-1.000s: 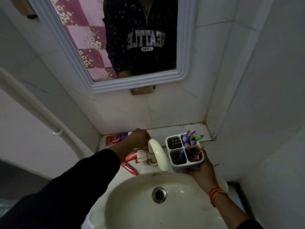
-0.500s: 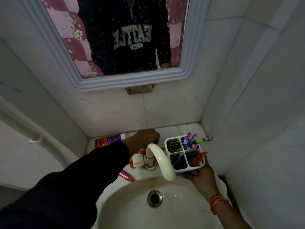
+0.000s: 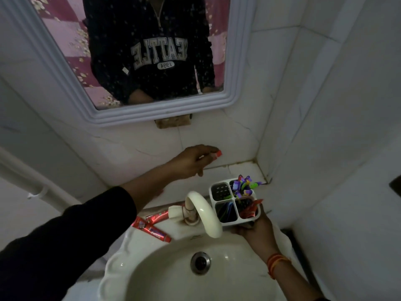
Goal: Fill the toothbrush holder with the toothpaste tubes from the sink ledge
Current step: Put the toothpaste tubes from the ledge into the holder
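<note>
My left hand (image 3: 191, 162) is lifted over the ledge (image 3: 243, 170), fingers pinched together on a toothpaste tube (image 3: 65, 154)... no, rather on a toothpaste tube whose red cap (image 3: 218, 153) pokes out past the fingertips; the body of it is hidden under my palm, so I cannot tell how much of it I have. From the tap (image 3: 204, 211), that hand sits at about twelve o'clock. My right hand (image 3: 256, 230) is closed around the base of the toothbrush holder (image 3: 234, 200), cupping it from beneath at about three o'clock of the tap, just over the basin's edge. I judge I hold it there, tilted toward me, so the four compartments face up and the carry from the left stays short.

The far right compartment is crammed with purple and green toothbrushes (image 3: 244, 186), and the near right one already has a red tube (image 3: 249, 208) standing out of it. The far left compartment looks empty (its perforated floor shows), so that is my likely target.

Two more red tubes (image 3: 152, 227) lie crossed on the sink rim (image 3: 121, 257) at about nine o'clock of the tap, touching each other, still to be collected. The task looks partly done.
</note>
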`<state>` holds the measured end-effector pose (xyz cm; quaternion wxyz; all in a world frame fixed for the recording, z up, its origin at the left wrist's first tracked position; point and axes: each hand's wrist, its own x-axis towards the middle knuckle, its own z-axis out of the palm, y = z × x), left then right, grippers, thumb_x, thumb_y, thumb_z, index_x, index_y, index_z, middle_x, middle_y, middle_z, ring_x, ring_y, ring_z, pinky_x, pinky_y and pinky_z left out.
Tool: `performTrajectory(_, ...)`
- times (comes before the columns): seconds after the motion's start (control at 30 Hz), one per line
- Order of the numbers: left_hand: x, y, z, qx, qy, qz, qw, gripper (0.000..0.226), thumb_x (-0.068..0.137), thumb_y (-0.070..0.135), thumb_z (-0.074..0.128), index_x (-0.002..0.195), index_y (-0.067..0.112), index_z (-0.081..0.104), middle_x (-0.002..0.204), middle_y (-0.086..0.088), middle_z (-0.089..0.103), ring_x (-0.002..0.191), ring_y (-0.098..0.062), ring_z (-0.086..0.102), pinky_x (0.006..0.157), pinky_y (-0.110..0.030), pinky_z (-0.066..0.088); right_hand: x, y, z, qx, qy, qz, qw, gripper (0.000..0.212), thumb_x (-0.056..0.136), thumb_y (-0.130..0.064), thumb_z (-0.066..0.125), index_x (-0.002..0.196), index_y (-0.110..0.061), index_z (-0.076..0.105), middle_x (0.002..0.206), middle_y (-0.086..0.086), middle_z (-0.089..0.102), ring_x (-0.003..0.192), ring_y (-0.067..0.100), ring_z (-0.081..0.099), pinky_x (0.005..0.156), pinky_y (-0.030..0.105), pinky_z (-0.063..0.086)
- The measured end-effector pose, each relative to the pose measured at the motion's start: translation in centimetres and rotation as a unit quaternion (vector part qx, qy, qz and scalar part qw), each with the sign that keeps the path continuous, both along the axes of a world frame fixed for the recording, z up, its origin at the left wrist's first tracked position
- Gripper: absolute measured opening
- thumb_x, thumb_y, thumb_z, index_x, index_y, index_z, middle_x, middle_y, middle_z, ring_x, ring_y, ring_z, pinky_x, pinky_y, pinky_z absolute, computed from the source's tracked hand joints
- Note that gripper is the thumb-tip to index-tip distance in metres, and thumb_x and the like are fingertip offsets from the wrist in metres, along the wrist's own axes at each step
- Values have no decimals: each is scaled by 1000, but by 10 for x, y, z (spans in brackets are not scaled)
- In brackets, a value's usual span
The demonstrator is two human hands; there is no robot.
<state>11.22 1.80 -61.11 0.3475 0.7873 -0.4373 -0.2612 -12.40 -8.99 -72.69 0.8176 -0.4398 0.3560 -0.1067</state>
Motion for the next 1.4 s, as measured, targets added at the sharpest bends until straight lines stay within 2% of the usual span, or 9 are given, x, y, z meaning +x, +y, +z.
performTrajectory(0.2,-62,-25,74,263,-287,-265,882,41,93,27,64,134,25,63,117,-5,62,101,-22,62,87,-34,53,-2,5,6,-22,-30,1,999,20,96,-26,56,107,-17,70,99,12,73,84,24,71,73,49,58)
performTrajectory(0.3,-96,-37,86,320,-301,-279,854,45,84,23,73,129,26,67,113,-2,68,100,-19,61,75,-28,50,-6,4,7,-86,-20,29,996,39,80,-29,71,116,-17,66,119,20,67,106,39,65,83,64,52)
performTrajectory(0.43,-121,-50,88,312,-340,-223,859,32,75,24,83,106,23,77,93,3,73,85,-15,67,75,-32,59,-10,-1,-5,-206,-5,60,977,70,51,-24,86,116,-33,62,120,6,66,112,32,63,80,60,59)
performTrajectory(0.6,-135,-53,64,290,-360,-186,867,33,72,29,85,105,25,77,86,1,61,81,-21,66,64,-32,56,-11,-5,-9,-279,7,80,957,88,51,1,91,123,-35,56,118,-7,66,111,18,64,81,34,63)
performTrajectory(0.67,-129,-48,55,242,-331,-162,898,30,76,33,81,105,25,78,96,0,73,86,-19,68,70,-34,59,-11,-4,-6,-252,8,83,964,78,55,-1,89,114,-42,58,117,-5,67,109,21,65,80,46,62)
performTrajectory(0.87,-81,-3,55,97,-278,-28,955,20,87,29,75,105,21,77,102,6,78,77,3,66,85,-24,57,-8,-5,-5,-227,-12,55,972,39,84,1,72,113,-23,62,105,-2,71,90,10,69,67,35,63)
performTrajectory(1.03,-21,51,10,283,-272,55,918,27,83,16,75,110,19,77,111,-6,76,98,-18,71,94,-31,55,-4,-3,-8,-198,-39,58,978,69,66,19,79,122,-15,56,108,-4,66,90,-10,65,58,7,54)
performTrajectory(1.23,-16,94,-66,432,-210,15,877,44,75,24,84,117,17,74,116,-7,71,104,-23,67,93,-33,55,-5,-9,-13,-122,-62,54,989,49,87,21,56,121,-14,60,114,8,68,92,18,73,58,40,62)
performTrajectory(1.4,-14,105,-93,403,-265,13,876,38,77,32,80,111,18,72,109,-6,71,99,-23,67,89,-38,58,1,-9,-11,-131,-21,47,990,75,60,20,83,114,-27,59,108,-4,68,91,-4,68,60,15,58)
